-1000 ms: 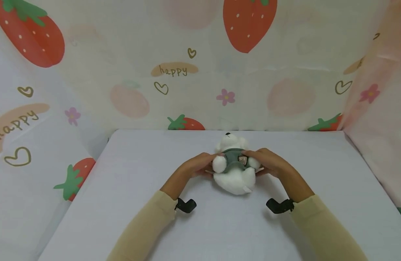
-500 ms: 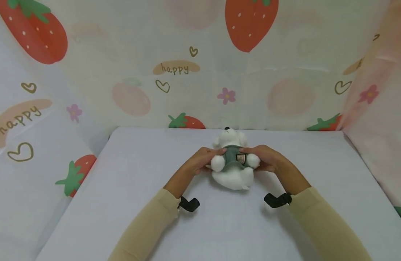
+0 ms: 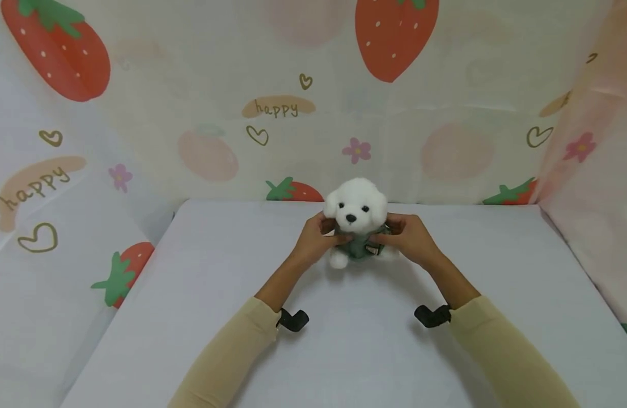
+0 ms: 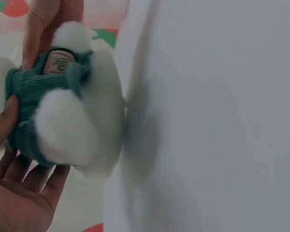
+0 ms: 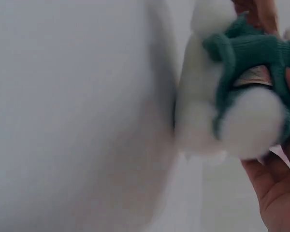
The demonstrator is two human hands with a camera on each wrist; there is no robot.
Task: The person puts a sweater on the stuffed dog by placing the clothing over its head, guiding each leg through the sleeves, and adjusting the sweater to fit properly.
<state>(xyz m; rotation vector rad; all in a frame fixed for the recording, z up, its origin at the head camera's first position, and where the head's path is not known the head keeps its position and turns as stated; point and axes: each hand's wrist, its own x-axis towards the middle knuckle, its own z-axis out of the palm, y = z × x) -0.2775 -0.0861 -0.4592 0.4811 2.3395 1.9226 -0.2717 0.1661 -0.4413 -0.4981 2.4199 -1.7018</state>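
Observation:
A white plush dog (image 3: 358, 198) in a green knitted sweater with a small patch sits upright toward the back of the table, its face turned to the head camera. My left hand (image 3: 313, 238) grips its side, thumb over the sweater front and fingers behind. On the other side my right hand (image 3: 410, 238) holds it the same way. In the left wrist view the sweater (image 4: 34, 92) and a round white paw show close up. The right wrist view has the plush dog's white lower body (image 5: 198, 106) at the table surface.
The white table (image 3: 354, 340) reaches back to a cloth backdrop (image 3: 385, 119) printed with strawberries, hearts and flowers. Similar cloth hangs on the left and right sides. A black wrist device (image 3: 294, 321) sits at the left cuff and another black device (image 3: 432, 316) at the right.
The plush dog has tipped from leaning back, muzzle up, to upright with its face forward. Both hands have turned with it, keeping their hold on its sides.

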